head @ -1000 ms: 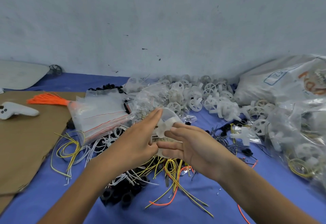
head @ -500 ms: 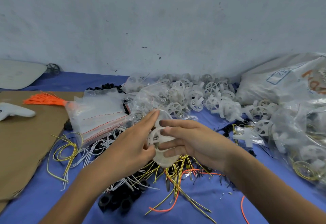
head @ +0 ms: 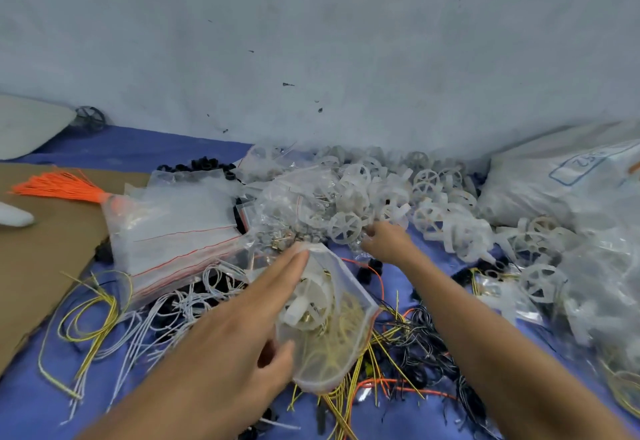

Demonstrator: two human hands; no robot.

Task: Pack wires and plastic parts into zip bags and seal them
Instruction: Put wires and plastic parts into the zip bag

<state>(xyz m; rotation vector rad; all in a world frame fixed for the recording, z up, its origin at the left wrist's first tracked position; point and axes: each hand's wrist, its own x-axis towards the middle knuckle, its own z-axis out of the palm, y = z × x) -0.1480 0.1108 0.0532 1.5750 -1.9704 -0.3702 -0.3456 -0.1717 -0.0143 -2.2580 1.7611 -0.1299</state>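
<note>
The left hand pinches a zip bag between thumb and straight fingers, over the middle of the blue surface. A white plastic part and yellow wires sit inside. The right hand reaches into the white wheels near the far edge, its fingers curled; I cannot tell if it holds one.

Fingertips of the right hand are buried among the white wheels, so its grip can't be judged. The zip bag held by the left hand shows a pale blur inside, perhaps yellow wire. The white sack at far right is cut off.
</note>
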